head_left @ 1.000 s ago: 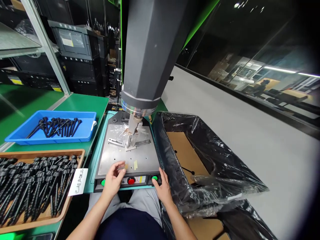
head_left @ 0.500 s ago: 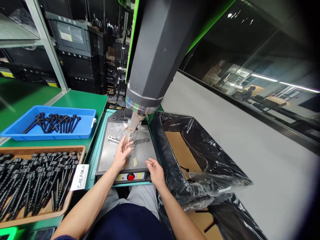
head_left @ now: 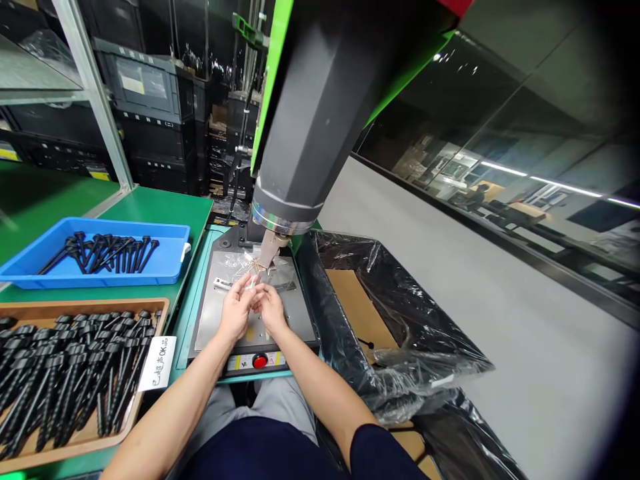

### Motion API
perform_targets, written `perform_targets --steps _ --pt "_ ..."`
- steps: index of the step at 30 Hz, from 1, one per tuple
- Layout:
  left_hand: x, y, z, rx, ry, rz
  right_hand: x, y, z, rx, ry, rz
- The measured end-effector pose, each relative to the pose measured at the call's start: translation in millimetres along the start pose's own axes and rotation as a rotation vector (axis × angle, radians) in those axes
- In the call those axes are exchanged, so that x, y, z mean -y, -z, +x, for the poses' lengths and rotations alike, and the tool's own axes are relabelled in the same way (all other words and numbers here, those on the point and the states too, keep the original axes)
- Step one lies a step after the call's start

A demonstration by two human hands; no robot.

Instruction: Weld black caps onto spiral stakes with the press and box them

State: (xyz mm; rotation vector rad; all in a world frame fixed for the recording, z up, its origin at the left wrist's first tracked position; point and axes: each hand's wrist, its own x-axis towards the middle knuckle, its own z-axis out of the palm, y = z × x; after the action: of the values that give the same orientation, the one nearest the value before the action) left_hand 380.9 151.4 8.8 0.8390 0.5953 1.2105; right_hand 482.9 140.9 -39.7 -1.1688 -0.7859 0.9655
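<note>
My left hand (head_left: 236,312) and my right hand (head_left: 271,311) meet fingertip to fingertip over the metal plate (head_left: 213,323) of the machine. Between the left fingers is a small pale, partly clear piece (head_left: 251,283); its kind is too small to make out. The right fingers are pinched against the same spot, and their tips are partly hidden. Just above and behind the hands is the machine's metal tip (head_left: 271,248), under its dark grey head (head_left: 305,133). Clear plastic film (head_left: 233,263) and a metal bar (head_left: 223,285) lie on the plate around them.
Left, a blue tray (head_left: 181,267) holds several black stemmed parts, and a brown tray (head_left: 163,310) holds many more beside a paper label (head_left: 157,362). A red button (head_left: 259,361) sits at the machine's front. To the right stands a box lined with black plastic (head_left: 420,313).
My right hand has moved left and up from the plate's right edge to join my left hand. The left hand has shifted slightly left, and its fingers have drawn in. The view has tilted slightly.
</note>
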Motion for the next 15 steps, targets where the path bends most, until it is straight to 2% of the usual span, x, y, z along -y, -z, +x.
perform_targets --steps 3,8,11,13,15 --pt "-2.7 -2.5 -1.0 0.009 0.003 -0.039 10.6 2.1 12.3 -0.183 0.135 -0.037" --pt "-7.6 -7.6 -4.1 0.051 -0.011 -0.070 31.8 12.7 31.4 -0.315 0.313 -0.274" --pt "-10.7 -9.8 -4.7 0.051 -0.012 -0.080 45.8 11.7 43.0 -0.203 0.386 -0.426" --pt "-13.2 -10.4 -4.2 0.058 -0.019 -0.075 54.8 7.5 50.1 -0.122 0.378 -0.501" --pt "-16.2 -10.2 -2.7 0.058 -0.030 -0.075 63.0 2.8 55.5 -0.106 0.348 -0.561"
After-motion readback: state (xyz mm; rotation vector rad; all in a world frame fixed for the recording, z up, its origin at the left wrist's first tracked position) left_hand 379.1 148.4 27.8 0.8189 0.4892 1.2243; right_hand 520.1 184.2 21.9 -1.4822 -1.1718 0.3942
